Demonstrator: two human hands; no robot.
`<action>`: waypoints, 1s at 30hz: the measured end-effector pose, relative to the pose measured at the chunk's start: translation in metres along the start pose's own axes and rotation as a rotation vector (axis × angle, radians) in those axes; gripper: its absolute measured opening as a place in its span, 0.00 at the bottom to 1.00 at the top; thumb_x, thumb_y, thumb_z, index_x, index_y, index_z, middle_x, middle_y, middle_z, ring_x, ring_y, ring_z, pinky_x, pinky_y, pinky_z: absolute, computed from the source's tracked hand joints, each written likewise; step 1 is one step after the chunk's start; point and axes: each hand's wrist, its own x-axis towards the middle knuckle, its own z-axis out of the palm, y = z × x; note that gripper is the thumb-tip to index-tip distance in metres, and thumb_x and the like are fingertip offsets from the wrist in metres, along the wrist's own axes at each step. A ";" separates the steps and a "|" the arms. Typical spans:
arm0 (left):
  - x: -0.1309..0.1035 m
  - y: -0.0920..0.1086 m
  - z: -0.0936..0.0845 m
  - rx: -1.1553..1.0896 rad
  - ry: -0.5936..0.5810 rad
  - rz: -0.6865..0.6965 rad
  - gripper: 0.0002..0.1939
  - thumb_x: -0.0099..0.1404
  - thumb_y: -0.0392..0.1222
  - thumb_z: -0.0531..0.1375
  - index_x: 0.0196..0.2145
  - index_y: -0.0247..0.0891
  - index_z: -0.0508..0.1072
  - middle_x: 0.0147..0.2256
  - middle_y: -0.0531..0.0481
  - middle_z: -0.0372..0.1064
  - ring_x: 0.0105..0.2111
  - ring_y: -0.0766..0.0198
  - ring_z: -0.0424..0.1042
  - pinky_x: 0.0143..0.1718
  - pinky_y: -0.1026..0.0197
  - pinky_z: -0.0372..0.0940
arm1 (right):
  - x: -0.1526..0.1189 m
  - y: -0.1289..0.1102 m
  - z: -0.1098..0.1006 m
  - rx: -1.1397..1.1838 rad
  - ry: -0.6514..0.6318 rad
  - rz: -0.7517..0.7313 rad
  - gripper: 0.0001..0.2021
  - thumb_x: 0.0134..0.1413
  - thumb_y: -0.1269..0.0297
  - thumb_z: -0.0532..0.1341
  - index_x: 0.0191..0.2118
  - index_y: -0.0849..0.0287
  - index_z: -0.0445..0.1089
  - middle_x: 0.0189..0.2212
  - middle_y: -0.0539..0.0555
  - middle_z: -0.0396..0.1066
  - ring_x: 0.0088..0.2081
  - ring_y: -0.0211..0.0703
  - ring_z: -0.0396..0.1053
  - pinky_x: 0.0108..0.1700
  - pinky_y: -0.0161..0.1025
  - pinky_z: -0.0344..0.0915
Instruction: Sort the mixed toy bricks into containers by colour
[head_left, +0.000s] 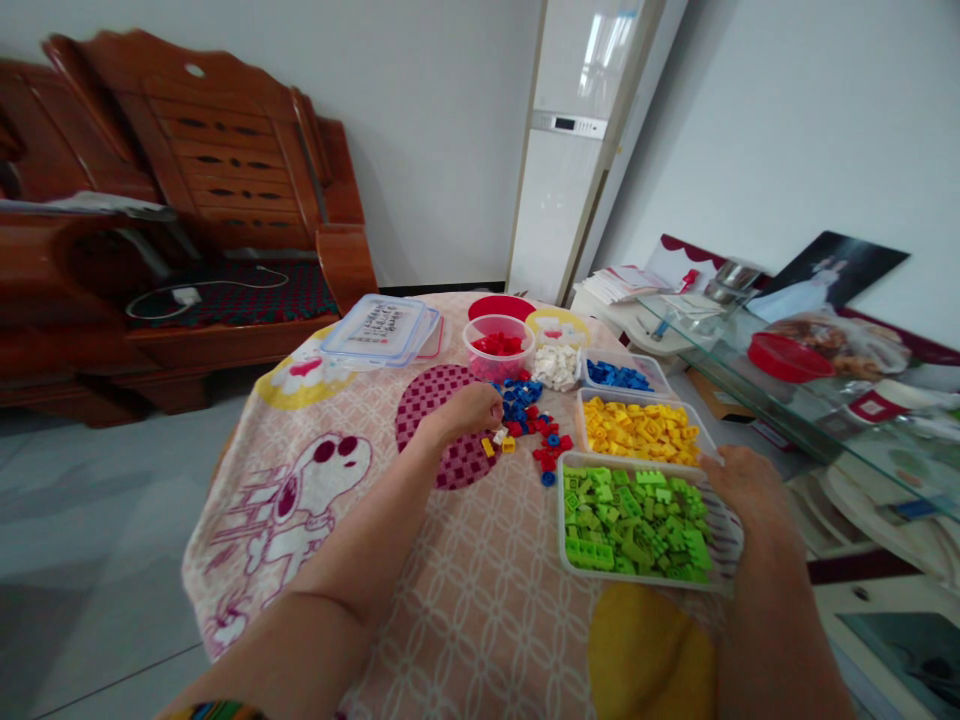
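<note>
Left hand curls near loose blocks; right hand is by the green box. Can't tell if either grips. A right-side bump could spill it.

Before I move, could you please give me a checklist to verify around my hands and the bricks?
1. Left hand by the loose bricks: ok.
2. Left hand's grip on a brick: cannot tell, fingers hide it.
3. Right hand beside the green bricks' tub: ok.
4. Green bricks free of other colours: ok, as far as visible.
5. Yellow bricks uncovered: ok.
6. Loose bricks in one colour: not ok, mixed.
</note>
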 end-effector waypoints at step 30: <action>0.012 0.022 0.008 -0.498 0.251 0.059 0.08 0.59 0.35 0.62 0.35 0.33 0.82 0.29 0.50 0.79 0.31 0.64 0.76 0.34 0.67 0.67 | 0.001 0.001 0.002 0.003 0.008 0.002 0.26 0.69 0.58 0.48 0.53 0.70 0.76 0.51 0.71 0.77 0.52 0.61 0.75 0.53 0.48 0.69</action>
